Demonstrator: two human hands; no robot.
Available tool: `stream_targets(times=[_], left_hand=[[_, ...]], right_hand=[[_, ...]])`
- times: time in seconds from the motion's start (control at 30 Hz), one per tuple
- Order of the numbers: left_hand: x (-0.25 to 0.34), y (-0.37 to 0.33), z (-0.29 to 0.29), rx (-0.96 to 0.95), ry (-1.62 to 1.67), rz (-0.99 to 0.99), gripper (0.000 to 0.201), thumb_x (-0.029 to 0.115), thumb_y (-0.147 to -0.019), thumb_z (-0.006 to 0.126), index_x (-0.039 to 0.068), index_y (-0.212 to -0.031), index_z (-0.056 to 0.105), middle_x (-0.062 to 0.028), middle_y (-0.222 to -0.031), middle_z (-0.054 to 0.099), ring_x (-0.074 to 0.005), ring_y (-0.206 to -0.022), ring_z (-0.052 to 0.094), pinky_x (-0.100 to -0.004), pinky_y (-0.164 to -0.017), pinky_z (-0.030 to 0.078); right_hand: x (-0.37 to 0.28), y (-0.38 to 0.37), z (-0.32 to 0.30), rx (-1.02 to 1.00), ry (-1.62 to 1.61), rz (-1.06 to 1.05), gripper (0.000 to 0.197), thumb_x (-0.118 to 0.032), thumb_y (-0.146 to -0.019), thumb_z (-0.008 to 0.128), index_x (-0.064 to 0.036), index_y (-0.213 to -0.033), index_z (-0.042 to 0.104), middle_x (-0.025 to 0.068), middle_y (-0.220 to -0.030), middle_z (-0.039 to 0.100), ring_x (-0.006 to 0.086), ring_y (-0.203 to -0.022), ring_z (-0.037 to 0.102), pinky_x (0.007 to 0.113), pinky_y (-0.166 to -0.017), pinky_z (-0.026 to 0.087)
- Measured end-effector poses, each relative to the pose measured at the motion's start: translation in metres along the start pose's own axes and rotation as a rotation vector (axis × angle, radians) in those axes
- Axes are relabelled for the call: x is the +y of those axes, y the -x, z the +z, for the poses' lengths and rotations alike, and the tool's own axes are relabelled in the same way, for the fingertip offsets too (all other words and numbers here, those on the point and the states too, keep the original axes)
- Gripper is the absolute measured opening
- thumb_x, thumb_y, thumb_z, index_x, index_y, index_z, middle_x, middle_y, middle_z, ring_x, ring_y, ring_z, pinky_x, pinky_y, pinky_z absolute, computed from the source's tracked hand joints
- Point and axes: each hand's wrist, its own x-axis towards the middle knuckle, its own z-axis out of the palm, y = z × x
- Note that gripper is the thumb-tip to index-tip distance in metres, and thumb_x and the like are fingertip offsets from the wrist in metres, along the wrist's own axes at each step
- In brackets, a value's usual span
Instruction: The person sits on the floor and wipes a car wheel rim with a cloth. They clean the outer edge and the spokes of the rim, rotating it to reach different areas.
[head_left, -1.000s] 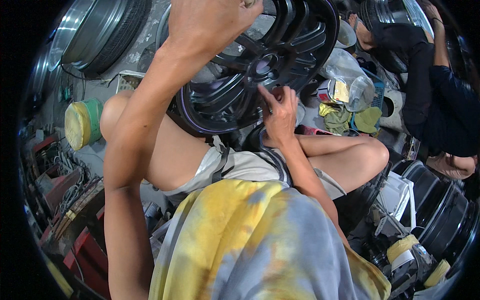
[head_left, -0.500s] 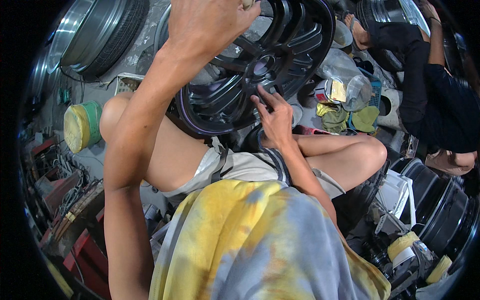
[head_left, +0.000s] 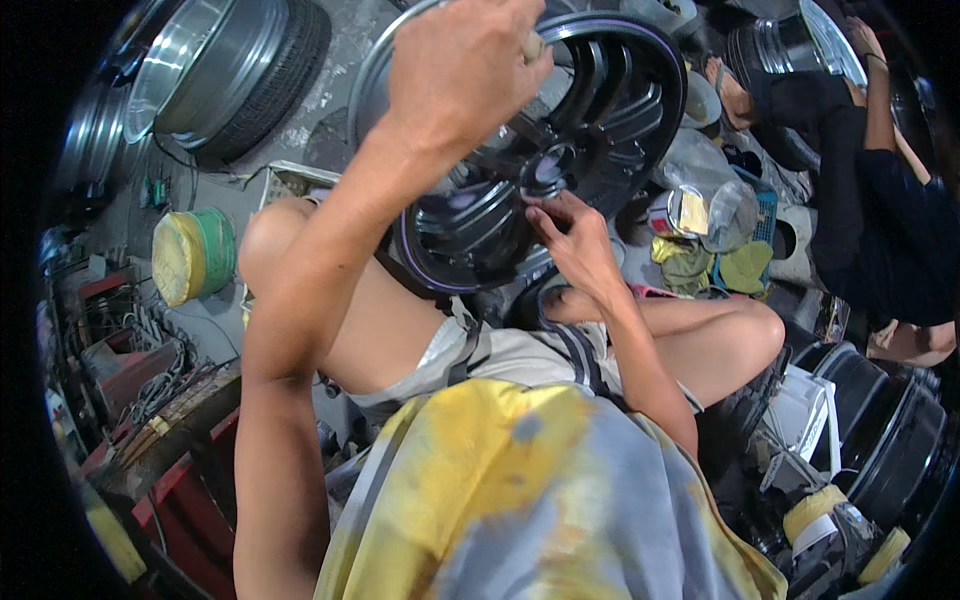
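Observation:
A black multi-spoke alloy wheel rim (head_left: 462, 232) with a thin purple line round its lip stands tilted in front of my crossed legs. My left hand (head_left: 468, 75) is raised over its upper left part, fingers curled round a small pale piece that I cannot make out. The hand hides the spokes beneath it, so contact there cannot be told. At the hub, the thumb and bent fingers of my right hand (head_left: 580, 245) grip the edge near the centre hole.
A wide silver rim with a tire (head_left: 215, 75) lies at the upper left, above a yellow and green roll (head_left: 195, 258). To the right are a can (head_left: 680, 212), clear plastic containers (head_left: 733, 215) and rags (head_left: 685, 268). Another person (head_left: 880, 225) sits beyond; black rims (head_left: 895, 430) lie lower right.
The view has shifted, so everything sits lower and further right. My right fingers, stretched against a spoke before, are now bent together at the hub. My left hand still holds the pale piece.

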Motion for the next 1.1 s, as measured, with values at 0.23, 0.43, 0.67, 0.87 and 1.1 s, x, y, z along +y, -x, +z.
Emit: stream_targets(times=[0.23, 0.43, 0.67, 0.87, 1.1], left_hand=[[-0.007, 0.0, 0.011, 0.121, -0.043, 0.077, 0.022, 0.024, -0.081, 0.082, 0.01, -0.093, 0.071, -0.0096, -0.087, 0.071, -0.0321, -0.081, 0.075, -0.0431, -0.068, 0.059], [-0.01, 0.002, 0.012, 0.073, -0.069, 0.071, 0.026, 0.023, -0.081, 0.083, 0.008, -0.1, 0.073, -0.0101, -0.09, 0.074, -0.0319, -0.082, 0.075, -0.0419, -0.07, 0.06], [-0.015, 0.003, 0.012, 0.092, -0.039, 0.056, 0.027, 0.026, -0.083, 0.081, 0.008, -0.099, 0.07, -0.009, -0.092, 0.071, -0.0347, -0.084, 0.073, -0.0439, -0.071, 0.058], [-0.014, 0.0, 0.01, 0.059, -0.056, 0.049, 0.028, 0.029, -0.085, 0.08, 0.008, -0.101, 0.069, -0.0086, -0.096, 0.071, -0.0353, -0.086, 0.072, -0.0445, -0.073, 0.057], [-0.013, -0.001, 0.011, 0.104, -0.059, 0.091, 0.023, 0.028, -0.083, 0.08, 0.008, -0.088, 0.068, -0.0094, -0.091, 0.072, -0.0339, -0.082, 0.074, -0.0452, -0.07, 0.058]], right_hand=[[0.015, -0.004, 0.016, 0.044, -0.263, 0.073, 0.026, -0.015, -0.103, 0.068, 0.0019, -0.123, 0.075, 0.0119, -0.094, 0.071, 0.0139, -0.086, 0.062, 0.031, -0.079, 0.05], [0.009, 0.0, 0.009, -0.001, -0.09, 0.038, 0.026, -0.013, -0.103, 0.067, 0.0018, -0.123, 0.074, 0.0115, -0.091, 0.07, 0.0165, -0.081, 0.062, 0.031, -0.077, 0.05], [0.01, 0.002, -0.009, -0.061, -0.125, 0.01, 0.027, -0.013, -0.104, 0.066, 0.003, -0.124, 0.074, 0.0139, -0.097, 0.074, 0.0178, -0.088, 0.07, 0.03, -0.08, 0.053], [0.006, 0.005, 0.019, 0.069, -0.068, -0.083, 0.028, -0.013, -0.101, 0.068, -0.0012, -0.126, 0.074, 0.0189, -0.099, 0.07, 0.0289, -0.086, 0.069, 0.037, -0.08, 0.053], [0.012, 0.003, -0.001, 0.123, 0.489, -0.549, 0.045, -0.002, -0.087, 0.07, -0.0062, -0.132, 0.072, 0.0152, -0.096, 0.06, 0.0361, -0.09, 0.063, 0.044, -0.081, 0.054]])
